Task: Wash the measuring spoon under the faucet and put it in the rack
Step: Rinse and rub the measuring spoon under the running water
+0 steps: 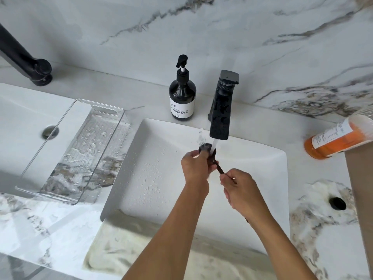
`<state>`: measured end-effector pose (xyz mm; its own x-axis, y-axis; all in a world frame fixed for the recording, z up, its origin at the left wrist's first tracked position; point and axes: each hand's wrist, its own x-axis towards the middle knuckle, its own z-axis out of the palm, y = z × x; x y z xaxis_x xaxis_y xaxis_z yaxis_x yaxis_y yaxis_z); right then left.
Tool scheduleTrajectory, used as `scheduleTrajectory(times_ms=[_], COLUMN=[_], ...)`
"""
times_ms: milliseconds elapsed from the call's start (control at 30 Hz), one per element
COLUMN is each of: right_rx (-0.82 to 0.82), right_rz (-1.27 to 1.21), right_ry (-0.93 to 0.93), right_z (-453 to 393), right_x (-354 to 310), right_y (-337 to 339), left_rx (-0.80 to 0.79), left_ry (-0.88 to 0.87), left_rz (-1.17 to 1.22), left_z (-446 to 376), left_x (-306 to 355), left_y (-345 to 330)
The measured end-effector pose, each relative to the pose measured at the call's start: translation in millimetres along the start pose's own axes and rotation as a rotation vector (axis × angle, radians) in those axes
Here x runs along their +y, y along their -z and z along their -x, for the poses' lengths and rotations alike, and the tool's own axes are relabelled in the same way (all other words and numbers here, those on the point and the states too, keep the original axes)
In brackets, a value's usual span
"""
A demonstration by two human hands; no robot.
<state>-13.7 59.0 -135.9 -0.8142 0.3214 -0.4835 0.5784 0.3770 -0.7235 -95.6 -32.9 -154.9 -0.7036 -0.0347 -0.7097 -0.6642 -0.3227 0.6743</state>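
A dark measuring spoon [217, 166] is held over the white sink [159, 158], its bowl end under the water stream from the black faucet [221, 110]. My left hand [196, 168] grips the bowl end, fingers curled around it. My right hand [240, 190] pinches the thin handle lower right; the handle's tip pokes out below my right wrist. Water is running and splashing off the spoon. The clear plastic rack [76, 150] sits to the left of the sink, wet and holding nothing.
A black soap pump bottle [182, 98] stands behind the sink, left of the faucet. An orange bottle [339, 138] lies at the right on a brown box [361, 178]. A second sink with a drain [50, 132] and a black faucet base [40, 71] are at the far left.
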Motion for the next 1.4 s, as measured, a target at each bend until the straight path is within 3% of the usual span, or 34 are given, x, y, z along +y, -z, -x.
scheduleTrajectory(times_ms=[100,267,400,533,667,833,1033,1200,1400], right_rx=[-0.023,0.062,0.158,0.13,0.069,0.18,0.022,0.1,-0.079], right_rz=[-0.092,-0.255,0.024,0.272,0.136,0.117,-0.081,-0.081,-0.265], right_ry=[-0.045,-0.049,-0.035,0.016,0.012,-0.01,-0.034,0.017,-0.03], right_z=[-2.1,-28.0,-47.5,-53.9,-55.5,-58.9,-58.7,-57.9,-42.3], right_x=[-1.3,-26.5,-40.1,-43.9,-39.8,-35.4,-34.6,-36.9,-31.8], right_y=[-4.4,-11.2,-13.7,-20.3,-28.7,-27.9,-28.1,-19.3,-12.9], left_rx=[-0.017,-0.2,-0.252,-0.133,-0.091,-0.147,-0.097,-0.169,-0.094], left_ry=[-0.088,-0.121,-0.162,-0.209,-0.257,-0.274,-0.235,-0.247,-0.243], left_rz=[-0.153,-0.241,-0.222,-0.3,-0.367,-0.404,-0.396,-0.385,-0.292], left_z=[-6.7,-3.8,-2.3,-7.3,-13.4,-12.8,-19.7,-15.8,-24.1], left_x=[2.4,0.8,3.2,1.6,4.4,1.1,7.6,6.0,14.6], left_y=[2.8,3.2,4.6,8.3,12.7,14.0,15.4,16.8,17.9])
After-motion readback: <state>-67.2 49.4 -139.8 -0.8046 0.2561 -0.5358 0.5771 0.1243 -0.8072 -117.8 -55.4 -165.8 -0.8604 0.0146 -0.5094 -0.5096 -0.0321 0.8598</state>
